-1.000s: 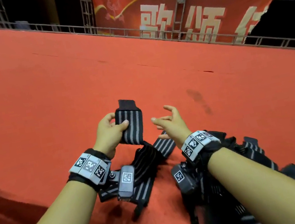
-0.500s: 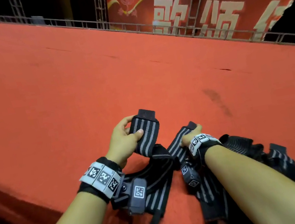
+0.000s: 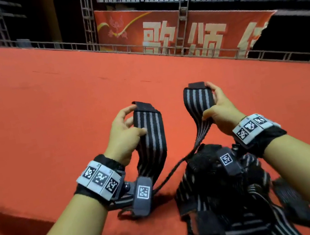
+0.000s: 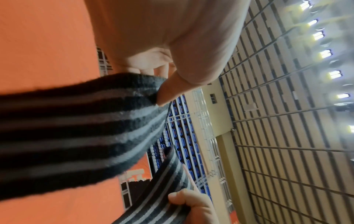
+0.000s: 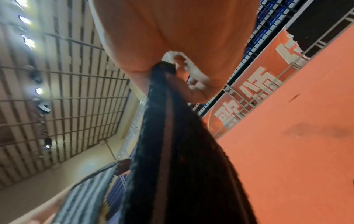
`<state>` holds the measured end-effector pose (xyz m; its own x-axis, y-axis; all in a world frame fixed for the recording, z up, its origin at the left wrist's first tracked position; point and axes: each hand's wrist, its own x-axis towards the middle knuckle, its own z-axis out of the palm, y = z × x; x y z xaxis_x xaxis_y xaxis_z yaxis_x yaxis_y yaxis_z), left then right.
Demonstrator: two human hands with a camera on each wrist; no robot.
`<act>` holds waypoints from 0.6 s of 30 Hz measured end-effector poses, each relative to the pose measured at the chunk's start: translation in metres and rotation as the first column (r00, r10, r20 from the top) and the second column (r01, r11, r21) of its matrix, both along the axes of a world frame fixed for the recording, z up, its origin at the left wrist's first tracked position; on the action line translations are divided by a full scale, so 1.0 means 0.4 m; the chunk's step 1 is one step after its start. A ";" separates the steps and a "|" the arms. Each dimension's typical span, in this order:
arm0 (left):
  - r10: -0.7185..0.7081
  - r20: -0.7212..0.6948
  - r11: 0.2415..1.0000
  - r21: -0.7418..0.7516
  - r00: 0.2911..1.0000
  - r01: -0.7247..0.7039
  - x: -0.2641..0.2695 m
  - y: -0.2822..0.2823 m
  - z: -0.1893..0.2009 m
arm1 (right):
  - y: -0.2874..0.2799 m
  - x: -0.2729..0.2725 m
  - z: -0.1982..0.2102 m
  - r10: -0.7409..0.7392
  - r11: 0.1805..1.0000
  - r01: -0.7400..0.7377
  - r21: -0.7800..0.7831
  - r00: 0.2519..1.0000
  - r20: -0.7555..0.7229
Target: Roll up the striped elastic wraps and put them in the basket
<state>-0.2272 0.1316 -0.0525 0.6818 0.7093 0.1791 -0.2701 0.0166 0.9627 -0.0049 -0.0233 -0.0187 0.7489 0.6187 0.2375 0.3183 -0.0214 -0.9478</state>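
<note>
My left hand (image 3: 129,119) holds up the end of a black, grey-striped elastic wrap (image 3: 151,134), thumb across its front; that thumb (image 4: 168,89) presses the wrap (image 4: 76,128) in the left wrist view. My right hand (image 3: 210,100) pinches the end of a second striped length (image 3: 199,103), which narrows to a thin strap running down to the left. Whether both lengths are one wrap I cannot tell. In the right wrist view the fingers (image 5: 182,71) grip the dark wrap (image 5: 172,151). A heap of more striped wraps (image 3: 227,204) lies under my right forearm. No basket is in view.
Everything lies on a wide red carpeted platform (image 3: 62,92), whose near edge drops off at the lower left. A metal railing (image 3: 158,48) and a red banner (image 3: 187,35) run along the far side, with dark seating behind them.
My right hand dropped to the heap, took hold of a striped wrap end and lifted it level with the left. The left hand kept its wrap raised.
</note>
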 end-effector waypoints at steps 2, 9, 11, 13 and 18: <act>-0.073 0.039 0.997 0.041 0.997 0.071 0.023 -0.082 0.038 | -0.097 -0.005 0.062 0.045 0.999 -0.045 -0.009 0.998 0.034; -0.227 0.145 0.971 0.111 0.963 0.212 0.148 -0.357 0.148 | -0.477 0.007 0.265 -0.003 1.000 0.003 0.001 0.990 0.143; -0.261 0.161 0.963 0.110 0.952 0.245 0.184 -0.426 0.165 | -0.566 -0.007 0.287 -0.064 0.998 0.061 0.018 0.977 0.203; -0.294 0.164 0.953 0.121 0.942 0.277 0.221 -0.494 0.166 | -0.619 -0.022 0.260 -0.112 0.993 0.119 -0.011 0.953 0.280; -0.289 0.164 0.956 0.106 0.943 0.274 0.297 -0.619 0.102 | -0.635 -0.073 0.088 -0.151 0.970 0.222 -0.097 0.869 0.471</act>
